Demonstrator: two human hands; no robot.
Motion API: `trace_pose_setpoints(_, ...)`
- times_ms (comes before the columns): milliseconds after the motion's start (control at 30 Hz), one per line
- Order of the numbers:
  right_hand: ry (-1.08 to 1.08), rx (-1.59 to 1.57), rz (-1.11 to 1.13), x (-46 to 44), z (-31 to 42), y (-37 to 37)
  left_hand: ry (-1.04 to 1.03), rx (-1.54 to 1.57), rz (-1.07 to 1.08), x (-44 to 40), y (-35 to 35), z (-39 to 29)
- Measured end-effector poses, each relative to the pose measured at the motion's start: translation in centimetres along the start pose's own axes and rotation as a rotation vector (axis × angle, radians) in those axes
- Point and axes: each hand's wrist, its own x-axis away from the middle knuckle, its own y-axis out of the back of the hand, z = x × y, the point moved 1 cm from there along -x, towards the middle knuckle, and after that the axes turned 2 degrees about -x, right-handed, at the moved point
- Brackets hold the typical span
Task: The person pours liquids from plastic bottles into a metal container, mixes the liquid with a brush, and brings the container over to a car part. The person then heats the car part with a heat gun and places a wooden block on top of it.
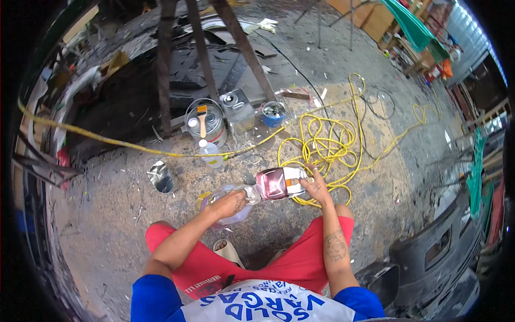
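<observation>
My right hand (316,188) is closed around the label end of a clear bottle (272,184) with dark pink liquid in it. The bottle lies nearly level, its narrow end toward my left hand. My left hand (232,204) is closed at the upper part of a clear plastic container (236,217), beside the narrow end of the bottle. Whether the two touch is not clear. My left hand hides part of the container. An open metal can (161,177) stands left of my hands, and a clear bottle with a white cap (211,155) stands beyond them.
A paint can (206,126) with a brush (202,119) on top stands by a square tin (237,112) and a blue tub (274,114). A yellow hose (322,142) lies coiled ahead and crosses leftward. Dark stand legs (201,48) rise behind; a black bumper (440,252) sits right.
</observation>
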Motion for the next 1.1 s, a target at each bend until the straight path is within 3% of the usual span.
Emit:
trace_pose_setpoints(133,0.137,0.041,-0.104,0.2,2.1,0.7,0.012,0.012,-0.046,-0.2,0.7,-0.9)
trace_pose_setpoints(233,0.013,0.086,-0.087,0.6,2.3,1.3,-0.027,-0.011,-0.132,-0.3,1.0,-1.2)
trace_pose_setpoints(300,-0.06,-0.109,-0.073,0.6,2.3,1.1,0.076,0.006,0.006,-0.5,1.2,-1.5)
trace_pose_setpoints(400,-0.082,-0.061,-0.057,0.3,1.4,1.5,0.063,0.002,-0.01,-0.4,1.1,-1.6)
trace_pose_setpoints(467,0.145,0.007,-0.123,-0.1,-1.1,1.6,0.101,0.025,-0.017,-0.2,1.1,-1.5)
trace_pose_setpoints(533,-0.171,-0.203,-0.032,0.4,3.2,2.6,0.098,-0.005,0.015,0.0,1.5,-1.6)
trace_pose_setpoints(600,-0.083,-0.299,-0.083,0.4,4.9,3.0,0.106,0.001,-0.012,0.9,1.6,-1.1)
trace_pose_setpoints(733,-0.068,-0.344,-0.089,0.4,5.0,4.4,0.04,0.062,-0.165,3.1,0.6,2.5)
trace_pose_setpoints(800,-0.183,-0.359,-0.154,0.9,4.9,4.8,0.153,0.108,-0.229,5.3,1.3,4.1)
trace_pose_setpoints(833,-0.174,-0.362,-0.153,0.8,4.0,4.8,0.04,0.031,-0.488,6.2,0.0,7.1)
trace_pose_setpoints(867,-0.174,-0.371,-0.153,0.8,3.0,4.9,0.043,0.023,-0.485,7.3,0.8,7.4)
trace_pose_setpoints(933,-0.226,-0.235,-0.125,0.6,2.1,4.9,0.36,0.047,-0.542,9.4,2.4,7.8)
trace_pose_setpoints(1000,-0.166,-0.2,-0.156,0.4,1.9,4.4,0.402,0.16,-0.619,10.3,3.7,8.3)
trace_pose_setpoints(1100,-0.275,-0.262,-0.121,-0.1,2.5,3.9,0.473,0.311,-0.81,10.4,5.2,10.0)
